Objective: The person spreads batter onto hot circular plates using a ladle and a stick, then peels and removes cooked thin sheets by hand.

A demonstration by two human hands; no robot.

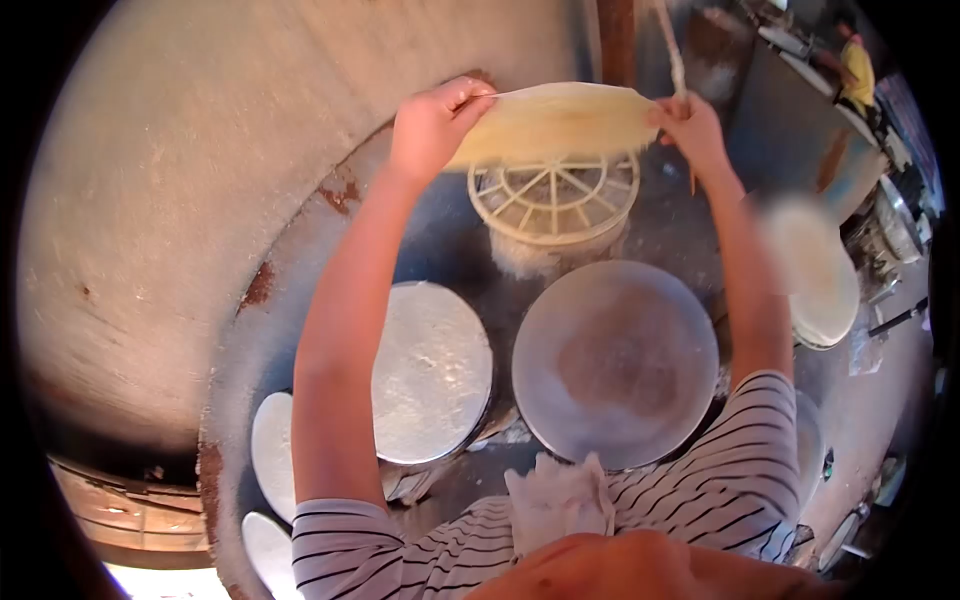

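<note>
A thin pale-yellow sheet (560, 122) is stretched between both hands, high in the view. My left hand (440, 122) pinches its left end between thumb and fingers. At the right end, my right hand (688, 122) grips the sheet's edge with closed fingers; a thin stick (672, 50) rises beside that hand, and whether the hand touches it I cannot tell. Below the sheet sits a round cream rack with spokes (553, 205), its far part hidden behind the sheet.
Nearer my body stand a wide grey round pan (615, 365) and a round container with a white surface (432, 372). Another pale round one (822, 275) lies right of my right arm. A large curved wall (200, 180) fills the left. A person in yellow (856, 72) is far right.
</note>
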